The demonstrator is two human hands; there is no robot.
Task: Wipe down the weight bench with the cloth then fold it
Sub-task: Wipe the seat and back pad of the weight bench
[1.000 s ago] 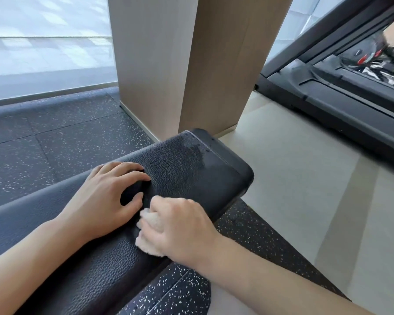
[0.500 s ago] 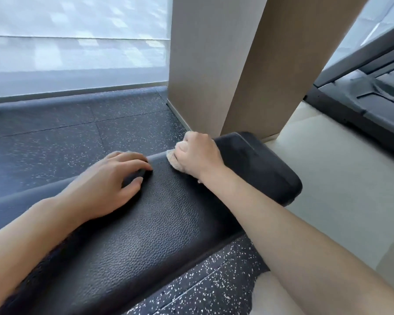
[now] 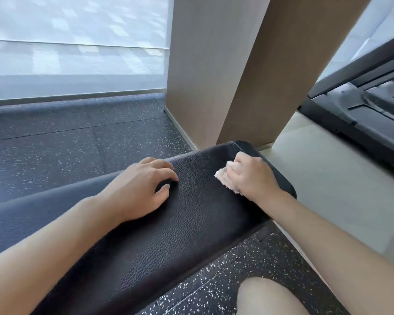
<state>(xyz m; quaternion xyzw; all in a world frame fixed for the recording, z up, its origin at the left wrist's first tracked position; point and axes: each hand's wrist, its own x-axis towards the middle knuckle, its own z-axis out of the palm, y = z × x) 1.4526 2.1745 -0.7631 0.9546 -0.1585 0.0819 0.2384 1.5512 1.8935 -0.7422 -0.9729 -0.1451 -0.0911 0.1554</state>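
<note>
Cloth (image 3: 223,178): small, pale, soft and light by its look, bunched in the curled right hand (image 3: 250,176) near the bench (image 3: 191,223) end; left hand (image 3: 139,189) flat, holding nothing; for folding, probably best taken by its corners.

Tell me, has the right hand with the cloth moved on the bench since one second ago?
Yes. The right hand carried the cloth from the bench's near edge toward its far end by the pillar.

A wide pillar (image 3: 225,76) stands just behind the far end of the desk (image 3: 168,235); speckled floor (image 3: 55,151) lies open on the left side.
</note>
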